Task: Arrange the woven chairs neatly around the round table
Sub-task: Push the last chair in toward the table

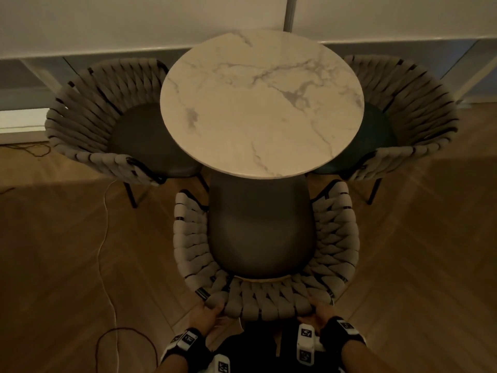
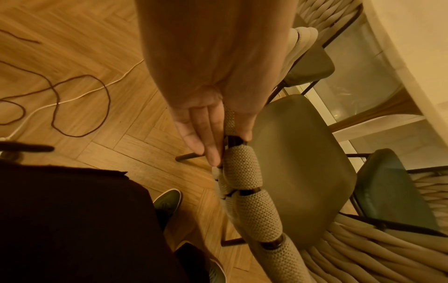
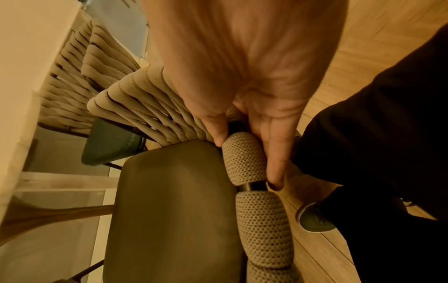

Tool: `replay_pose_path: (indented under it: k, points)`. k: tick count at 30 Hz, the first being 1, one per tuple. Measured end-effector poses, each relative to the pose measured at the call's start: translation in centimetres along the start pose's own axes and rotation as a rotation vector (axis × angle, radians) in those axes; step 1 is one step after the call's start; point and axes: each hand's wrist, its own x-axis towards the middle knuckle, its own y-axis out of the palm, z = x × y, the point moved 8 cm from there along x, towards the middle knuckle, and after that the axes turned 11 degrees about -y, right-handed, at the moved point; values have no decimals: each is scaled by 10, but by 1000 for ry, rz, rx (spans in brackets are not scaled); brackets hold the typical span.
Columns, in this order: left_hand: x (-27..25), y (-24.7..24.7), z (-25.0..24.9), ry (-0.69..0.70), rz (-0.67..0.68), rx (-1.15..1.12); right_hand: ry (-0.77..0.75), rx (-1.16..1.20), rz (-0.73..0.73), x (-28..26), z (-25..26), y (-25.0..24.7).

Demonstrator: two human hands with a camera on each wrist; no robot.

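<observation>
A round marble-topped table point(image 1: 262, 103) stands in the middle of the head view. Three woven chairs surround it: the left chair point(image 1: 88, 111), the right chair point(image 1: 414, 103) and the near chair point(image 1: 261, 232), whose dark seat reaches under the table edge. My left hand point(image 1: 207, 313) grips the left part of the near chair's woven top rail point(image 1: 269, 302), and my right hand point(image 1: 321, 312) grips the right part. In the left wrist view the left hand point(image 2: 230, 149) pinches the rail, thumb on the seat side. The right hand point(image 3: 246, 162) holds it the same way.
A white cable point(image 1: 106, 238) and a dark cable point(image 1: 126, 345) lie on the wooden floor to the left. A wall with a low ledge point(image 1: 403, 44) runs behind the table. My shoes point(image 2: 167, 201) stand just behind the near chair.
</observation>
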Motion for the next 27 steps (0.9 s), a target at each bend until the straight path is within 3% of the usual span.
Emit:
replay_pose_path:
  k: [3, 8, 13, 19, 23, 27]
  points:
    - [-2, -2, -2, -11, 6, 15, -32, 5, 14, -15, 13, 7]
    - [-92, 2, -49, 27, 62, 32, -53, -85, 19, -4, 15, -1]
    - [-95, 2, -54, 55, 82, 58, -51, -106, 41, -2, 15, -1]
    - [-91, -6, -49, 18, 55, 29, 58, -81, 82, -44, 24, 9]
    - [-79, -40, -56, -19, -20, -113, -12, -515, 26, -39, 56, -23]
    - [-66, -94, -90, 16, -200, -123, -171, -748, -91, -19, 120, -59]
